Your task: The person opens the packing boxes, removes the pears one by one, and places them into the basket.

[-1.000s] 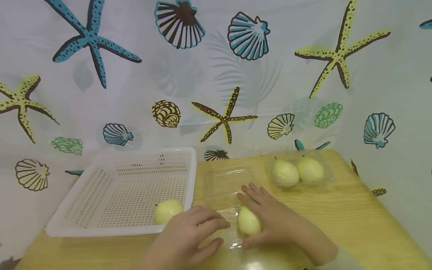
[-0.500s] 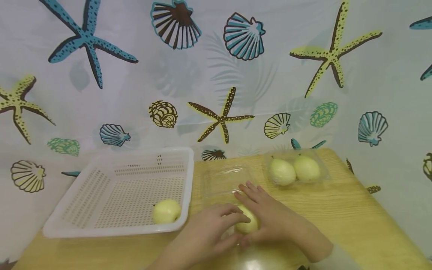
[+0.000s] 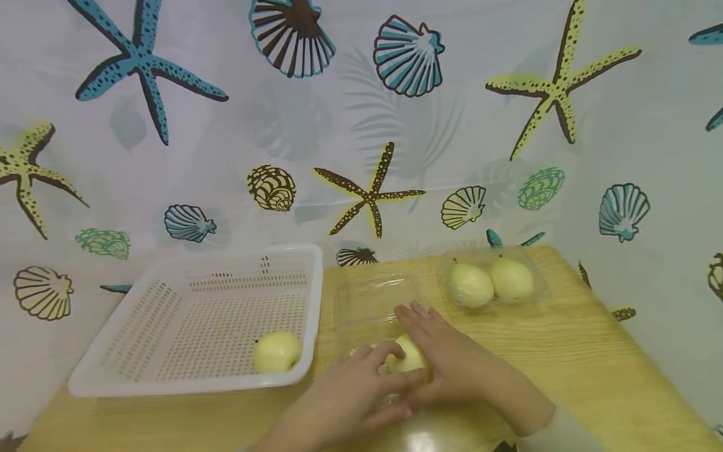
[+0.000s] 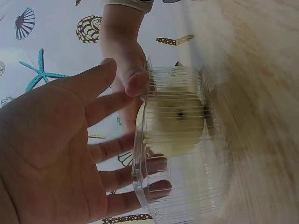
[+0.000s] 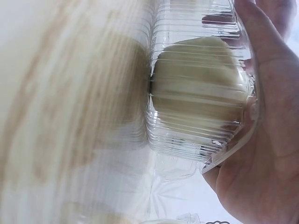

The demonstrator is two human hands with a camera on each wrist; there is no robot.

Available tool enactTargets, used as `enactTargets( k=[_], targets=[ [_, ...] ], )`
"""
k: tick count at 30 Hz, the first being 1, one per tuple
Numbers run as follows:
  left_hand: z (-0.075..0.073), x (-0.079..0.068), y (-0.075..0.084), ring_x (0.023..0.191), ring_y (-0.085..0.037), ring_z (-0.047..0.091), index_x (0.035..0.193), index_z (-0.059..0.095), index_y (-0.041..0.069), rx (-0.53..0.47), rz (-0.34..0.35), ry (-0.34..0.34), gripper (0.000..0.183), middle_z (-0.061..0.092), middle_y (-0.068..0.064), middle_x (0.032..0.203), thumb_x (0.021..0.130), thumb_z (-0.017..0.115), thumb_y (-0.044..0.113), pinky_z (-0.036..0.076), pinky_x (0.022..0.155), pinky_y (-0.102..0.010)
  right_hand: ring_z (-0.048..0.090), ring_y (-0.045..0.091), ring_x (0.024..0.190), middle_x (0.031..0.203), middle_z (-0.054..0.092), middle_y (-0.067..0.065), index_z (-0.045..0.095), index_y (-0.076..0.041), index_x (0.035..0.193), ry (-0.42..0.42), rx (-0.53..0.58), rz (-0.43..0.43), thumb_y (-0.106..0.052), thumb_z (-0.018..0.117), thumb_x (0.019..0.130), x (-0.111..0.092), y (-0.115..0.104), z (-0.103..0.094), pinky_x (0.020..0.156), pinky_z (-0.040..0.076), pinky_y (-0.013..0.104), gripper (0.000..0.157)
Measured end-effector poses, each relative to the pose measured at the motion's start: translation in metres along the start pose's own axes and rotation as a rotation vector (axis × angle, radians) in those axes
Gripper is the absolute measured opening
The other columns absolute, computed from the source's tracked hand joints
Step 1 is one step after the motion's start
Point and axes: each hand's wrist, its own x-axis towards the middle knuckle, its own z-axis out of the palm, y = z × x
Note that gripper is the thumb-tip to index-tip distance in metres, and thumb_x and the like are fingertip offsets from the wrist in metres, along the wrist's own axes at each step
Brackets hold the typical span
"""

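While a pale-yellow pear (image 3: 410, 359) sits in a clear ribbed box (image 4: 191, 191), the left hand (image 3: 361, 386) and right hand (image 3: 454, 361) flank it. Neither grips.

Basket (image 3: 186, 385) sits toward the L end of the table (image 3: 587, 364), curtain (image 3: 226, 163) bhd it. Stray pear (image 3: 277, 353) in it, nr its front R corner. Just R of basket: near box (image 4: 187, 186) w/ boxed pear (image 3: 409, 358) in it, left hand (image 3: 364, 383) on the basket side, right hand (image 3: 449, 358) opp. Lid (image 3: 377, 301) also R of basket, bhd near box. Farthest R of basket, toward back: far box (image 3: 540, 285) w/ L pear (image 3: 471, 285) & R pear (image 3: 511, 278), side by side.
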Motion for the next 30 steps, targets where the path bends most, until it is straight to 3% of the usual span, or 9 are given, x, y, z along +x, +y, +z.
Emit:
enactTargets(
  k=[4,7,12,16,23,27,30],
  targets=[
    [0.0011,-0.0023,-0.0002,0.111,-0.024,0.060,0.137,0.058,0.037,0.004,-0.051,-0.024,0.048,0.051,-0.003,0.139,0.098,0.047,0.061,0.056,0.083,-0.045,0.008,0.029,0.154,0.167,0.013,0.004,0.013,-0.010,0.161,0.001,-0.017,-0.012,-0.089,0.057,0.068,-0.0002,0.0007,0.0012,0.122,0.014,0.050,0.130],
    [0.0004,-0.0035,-0.0006,0.124,-0.025,0.056,0.135,0.061,0.034,-0.013,-0.092,-0.033,0.052,0.046,-0.003,0.148,0.098,0.042,0.065,0.055,0.089,-0.048,0.008,0.029,0.154,0.167,0.015,0.007,0.016,-0.008,0.160,0.003,-0.035,-0.030,-0.089,0.055,0.069,-0.0004,0.0011,0.0021,0.123,0.012,0.049,0.128],
    [-0.0022,-0.0040,-0.0018,0.136,-0.025,0.049,0.129,0.066,0.031,-0.045,-0.105,-0.030,0.055,0.038,0.001,0.159,0.098,0.038,0.066,0.052,0.097,-0.051,0.008,0.028,0.154,0.166,0.017,0.008,0.019,-0.007,0.159,0.016,-0.056,-0.045,-0.089,0.053,0.072,-0.0008,0.0009,0.0020,0.123,0.013,0.049,0.125],
    [-0.0033,-0.0027,-0.0028,0.132,-0.025,0.053,0.133,0.063,0.033,-0.054,-0.106,-0.023,0.054,0.042,0.002,0.156,0.097,0.039,0.066,0.053,0.096,-0.051,0.009,0.029,0.154,0.166,0.017,0.008,0.021,-0.006,0.159,0.017,-0.066,-0.049,-0.089,0.052,0.072,-0.0006,-0.0002,0.0004,0.123,0.014,0.050,0.124],
    [-0.0036,-0.0027,-0.0032,0.123,-0.029,0.058,0.153,0.036,0.042,-0.030,-0.125,-0.054,0.064,0.043,-0.002,0.153,0.095,0.040,0.069,0.056,0.088,-0.052,0.006,0.026,0.154,0.167,0.015,0.006,0.019,-0.009,0.160,0.005,-0.043,-0.036,-0.089,0.054,0.071,-0.0007,-0.0017,-0.0029,0.123,0.013,0.051,0.124],
    [-0.0021,-0.0016,-0.0046,0.119,-0.026,0.058,0.148,0.046,0.038,-0.038,-0.145,-0.043,0.064,0.045,-0.003,0.147,0.093,0.040,0.071,0.057,0.084,-0.047,0.006,0.026,0.154,0.167,0.016,0.006,0.019,-0.011,0.160,0.006,-0.055,-0.039,-0.089,0.053,0.071,-0.0004,-0.0015,-0.0022,0.122,0.013,0.051,0.123],
    [-0.0007,-0.0013,-0.0058,0.123,-0.027,0.057,0.137,0.056,0.033,-0.045,-0.144,-0.011,0.060,0.041,-0.003,0.151,0.092,0.042,0.071,0.057,0.083,-0.046,0.007,0.025,0.154,0.166,0.016,0.006,0.019,-0.011,0.160,0.009,-0.054,-0.039,-0.089,0.053,0.072,-0.0004,-0.0011,-0.0015,0.123,0.014,0.051,0.122]
  ],
)
